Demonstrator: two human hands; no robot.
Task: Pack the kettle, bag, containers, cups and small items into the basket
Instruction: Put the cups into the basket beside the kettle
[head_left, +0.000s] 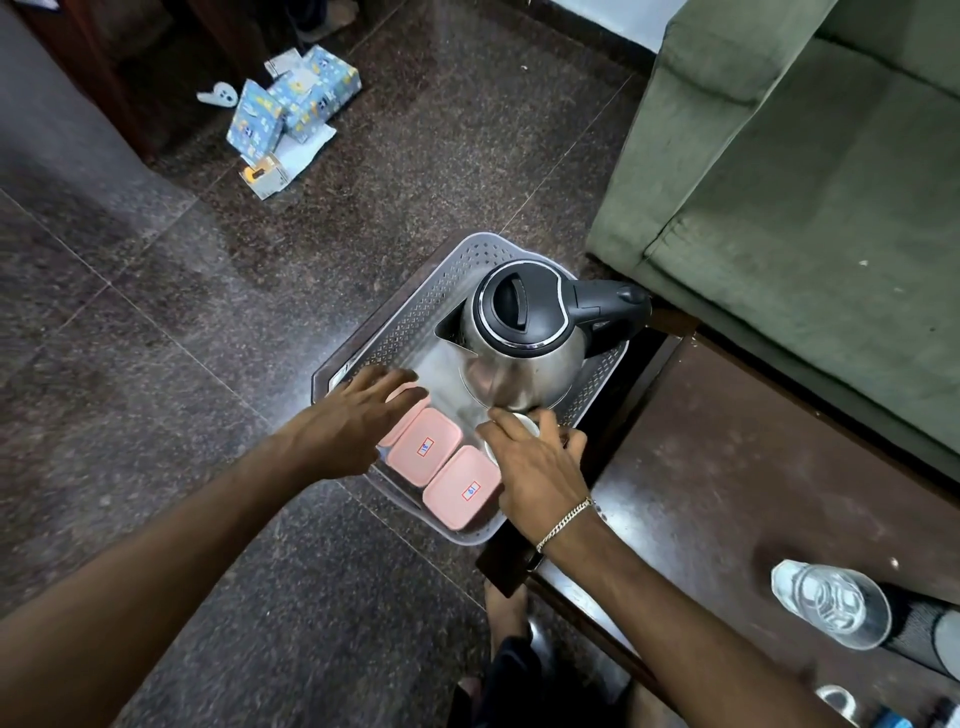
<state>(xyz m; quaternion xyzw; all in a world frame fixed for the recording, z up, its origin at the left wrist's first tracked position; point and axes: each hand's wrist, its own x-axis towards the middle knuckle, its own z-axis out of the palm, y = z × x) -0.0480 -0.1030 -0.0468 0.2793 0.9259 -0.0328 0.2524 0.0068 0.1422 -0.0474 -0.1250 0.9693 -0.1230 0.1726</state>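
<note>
A grey perforated basket (415, 306) rests on the dark floor beside a low table. A steel kettle (524, 338) with a black lid and handle stands upright in its far half. Pink-lidded containers (425, 446) lie side by side in the near half, another one (461, 489) closest to me. My left hand (353, 421) hovers over the basket's left side, fingers spread, holding nothing. My right hand (535, 457) is closed around a small white cup (524, 423) inside the basket, just in front of the kettle. The cup is mostly hidden by my fingers.
A dark wooden table (727, 493) stands to the right, with a clear glass (831, 603) and a dark cylinder near its front edge. A green sofa (805, 182) is behind it. Blue patterned boxes (296, 104) and papers lie on the floor far left.
</note>
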